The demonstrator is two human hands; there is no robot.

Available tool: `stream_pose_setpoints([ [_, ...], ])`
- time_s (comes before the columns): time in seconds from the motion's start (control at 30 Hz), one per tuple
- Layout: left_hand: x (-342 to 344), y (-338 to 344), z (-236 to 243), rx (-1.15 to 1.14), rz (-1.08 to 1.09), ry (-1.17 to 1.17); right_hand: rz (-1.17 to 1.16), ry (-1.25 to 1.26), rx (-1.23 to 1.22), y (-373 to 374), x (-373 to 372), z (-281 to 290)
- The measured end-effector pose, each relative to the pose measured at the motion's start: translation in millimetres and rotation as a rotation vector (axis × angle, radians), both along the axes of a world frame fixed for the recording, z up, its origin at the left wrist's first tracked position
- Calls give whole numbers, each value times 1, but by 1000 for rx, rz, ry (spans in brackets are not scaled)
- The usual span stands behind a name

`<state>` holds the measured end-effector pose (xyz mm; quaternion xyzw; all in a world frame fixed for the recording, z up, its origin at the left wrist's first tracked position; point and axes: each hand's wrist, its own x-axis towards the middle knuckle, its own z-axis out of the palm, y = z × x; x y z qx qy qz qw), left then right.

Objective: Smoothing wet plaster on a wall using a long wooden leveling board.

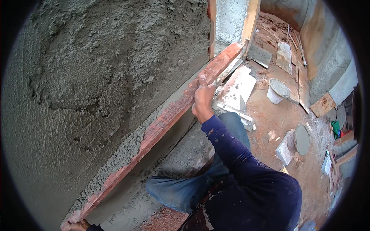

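A long reddish straightedge board (163, 125) runs slantwise along a wall of wet grey plaster (127, 57). My right hand (203, 99) grips the board in its upper half, thumb on top. At the lower left end, my left hand (79, 226) is closed around the same board, partly cut off by the picture's edge. Loose mortar (119, 159) is heaped along the board's edge against the wall. Above the board the plaster is rough and lumpy; toward the left it looks smoother.
Two buckets of grey mortar, one white bucket (278, 91) and a nearer bucket (301, 139), stand on the reddish floor to the right. A white panel (236, 90) lies beyond my knee. Loose boards (284, 57) lie farther back. A wooden post (250, 21) stands near the board's far end.
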<state>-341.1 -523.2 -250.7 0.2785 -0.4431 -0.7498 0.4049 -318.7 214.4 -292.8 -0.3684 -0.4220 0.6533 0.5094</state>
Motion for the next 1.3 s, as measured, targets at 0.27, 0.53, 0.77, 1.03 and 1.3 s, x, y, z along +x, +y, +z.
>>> stream_pose_setpoints([
  [0.27,13,89,17,-61,35,16,96,135,-136,29,11,52],
  [0.53,13,212,49,69,-65,25,54,242,-76,170,3,67],
  [0.77,34,339,65,-57,-162,31,-93,324,-56,311,-21,81],
  [1.03,54,424,72,-116,-284,-123,128,179,72,391,21,86],
  [1.3,63,222,27,-68,-80,-11,106,209,-15,155,22,53],
])
